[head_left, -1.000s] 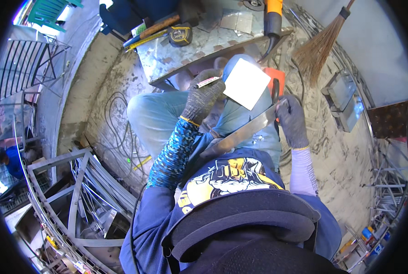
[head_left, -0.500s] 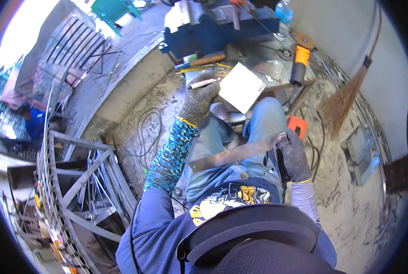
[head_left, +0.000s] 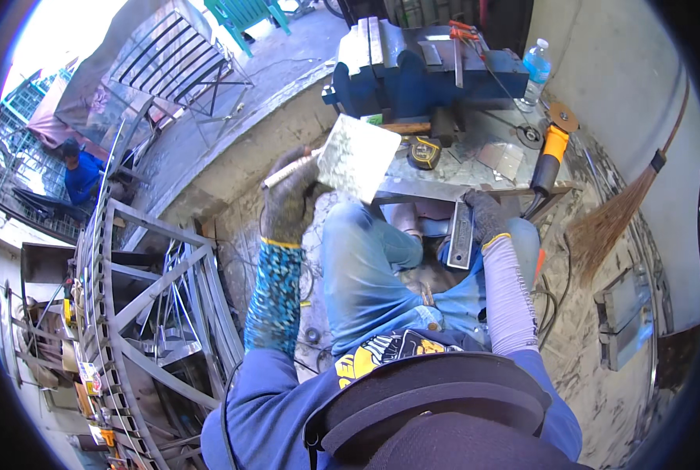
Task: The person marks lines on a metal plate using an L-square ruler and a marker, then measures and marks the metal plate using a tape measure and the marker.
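In my gloved left hand (head_left: 287, 205) I hold a pale square metal plate (head_left: 359, 159), tilted, by its left edge. A white marker pen (head_left: 290, 168) lies across the same fingers. My gloved right hand (head_left: 488, 217) is wrapped round the handle of a try square (head_left: 461, 239). Its steel blade points left, just below the plate's lower corner, in front of the low worktable's near edge; I cannot tell whether blade and plate touch. Beyond the blade, a yellow and black tape measure (head_left: 424, 153) sits on the worktable beside a wooden-handled hammer (head_left: 409, 128).
A blue bench vise (head_left: 428, 74) stands at the worktable's back, near a water bottle (head_left: 535, 74). An orange angle grinder (head_left: 552, 149) lies at its right end. A broom (head_left: 624, 211) leans on the right wall. Left are metal frames (head_left: 162, 313) and, farther off, a person in blue (head_left: 83, 174).
My left hand has drawn the plate and marker leftward. My right hand has lifted the try square from over my lap to the worktable's edge and turned it. The head view has shifted too.
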`<state>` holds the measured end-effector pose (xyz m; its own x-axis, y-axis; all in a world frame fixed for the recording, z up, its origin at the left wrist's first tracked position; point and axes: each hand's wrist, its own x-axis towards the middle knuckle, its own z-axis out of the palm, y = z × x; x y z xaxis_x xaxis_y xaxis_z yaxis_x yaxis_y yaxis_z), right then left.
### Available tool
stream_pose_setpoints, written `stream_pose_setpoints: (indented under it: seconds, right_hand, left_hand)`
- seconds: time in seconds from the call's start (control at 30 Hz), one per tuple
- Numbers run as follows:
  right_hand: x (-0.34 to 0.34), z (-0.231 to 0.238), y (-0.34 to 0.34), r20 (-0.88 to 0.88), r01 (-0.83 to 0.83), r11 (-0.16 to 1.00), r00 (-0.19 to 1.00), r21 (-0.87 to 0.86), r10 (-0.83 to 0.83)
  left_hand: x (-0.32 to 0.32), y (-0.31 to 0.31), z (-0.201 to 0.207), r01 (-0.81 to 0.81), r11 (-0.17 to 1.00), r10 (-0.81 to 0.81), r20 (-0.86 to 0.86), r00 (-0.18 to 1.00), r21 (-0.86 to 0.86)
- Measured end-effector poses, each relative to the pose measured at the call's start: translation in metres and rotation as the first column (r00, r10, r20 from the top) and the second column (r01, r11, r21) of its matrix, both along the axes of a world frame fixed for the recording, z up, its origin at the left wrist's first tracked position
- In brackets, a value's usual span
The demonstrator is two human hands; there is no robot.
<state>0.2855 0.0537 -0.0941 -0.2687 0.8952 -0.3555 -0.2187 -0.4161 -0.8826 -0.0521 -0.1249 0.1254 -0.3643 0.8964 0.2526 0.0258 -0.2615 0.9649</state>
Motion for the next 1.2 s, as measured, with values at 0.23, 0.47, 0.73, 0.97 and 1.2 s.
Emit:
stream_pose_setpoints:
  seconds: [0.23,0.47,0.73,0.97,1.2]
  right_hand:
    - [-0.027,0.017,-0.01,0.874,-0.563,0.672,0.363,0.481,-0.323]
    - [-0.045,0.048,-0.029,0.123,0.293,0.955,0.95,-0.039,-0.286]
    - [-0.054,0.068,-0.015,0.769,0.032,0.925,0.547,0.377,-0.333]
    - [-0.045,0.049,-0.006,0.533,0.161,0.911,0.767,0.379,-0.357]
    - [-0.055,0.07,0.014,0.64,-0.07,0.915,0.735,0.397,-0.222]
  left_hand:
    - [0.018,-0.041,-0.065,-0.137,0.986,0.166,-0.666,0.727,0.097]
    - [0.024,-0.028,-0.074,-0.066,0.998,0.046,-0.79,0.612,0.007]
    - [0.044,-0.019,-0.083,0.053,0.97,0.095,0.567,0.818,-0.239]
    - [0.052,-0.013,-0.085,-0.013,0.95,0.022,0.024,0.999,-0.313]
    - [0.042,-0.005,-0.105,-0.02,1.0,0.006,-0.682,0.731,-0.013]
